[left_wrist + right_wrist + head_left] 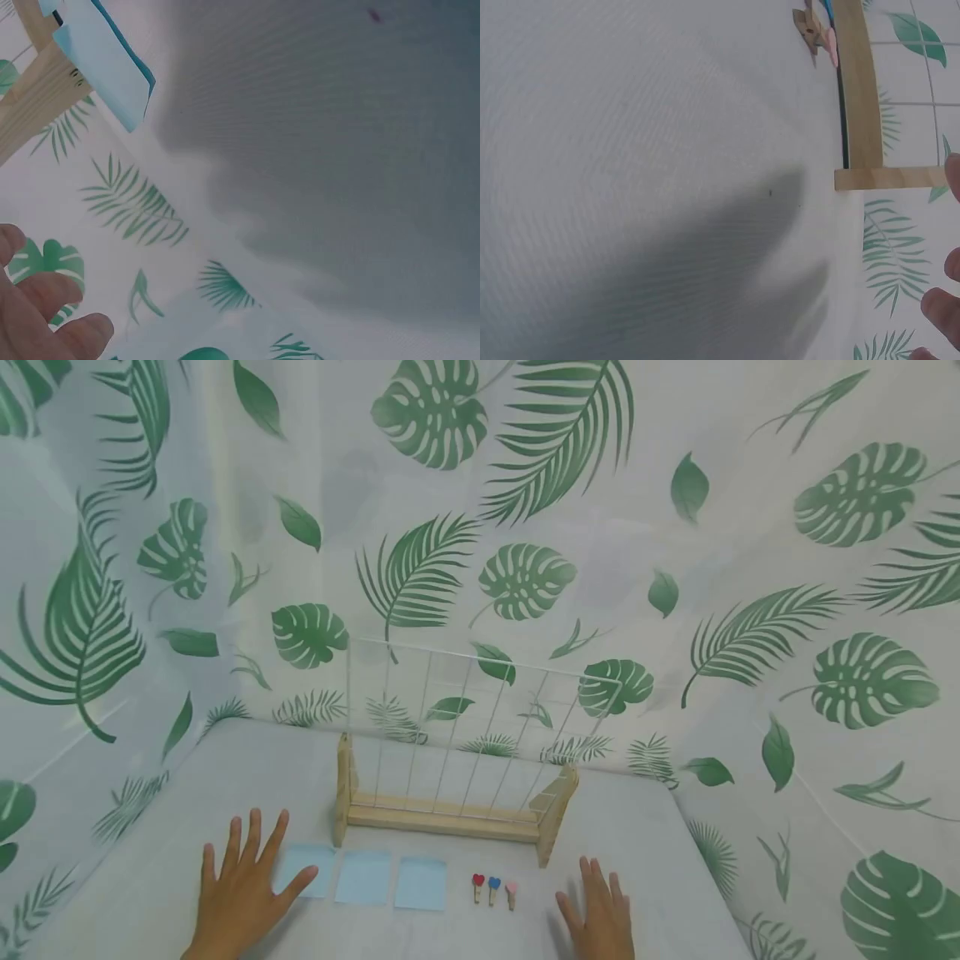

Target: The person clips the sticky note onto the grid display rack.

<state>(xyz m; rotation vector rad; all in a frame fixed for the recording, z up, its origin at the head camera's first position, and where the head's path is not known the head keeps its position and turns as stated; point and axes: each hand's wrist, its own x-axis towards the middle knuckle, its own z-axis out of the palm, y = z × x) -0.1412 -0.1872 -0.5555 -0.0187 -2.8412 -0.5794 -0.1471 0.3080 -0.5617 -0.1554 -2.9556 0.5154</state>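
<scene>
My left hand (243, 889) is spread with straight fingers at the left, its thumb over the edge of the leftmost blue paper square (318, 870). It holds nothing. Two more blue squares, a middle one (363, 877) and a right one (421, 883), lie in a row beside it. My right hand (600, 914), also empty with fingers extended, is at the right of three small wooden clips with hearts: red (477, 881), blue (494, 884) and pink (511, 888). In the right wrist view the pink-heart clip (829, 46) shows near the top.
Behind the papers and clips stands a wooden frame (442, 822) with an upright white wire grid (480, 735). The white table (262, 760) meets leaf-printed curtains (600, 568) at the back and sides.
</scene>
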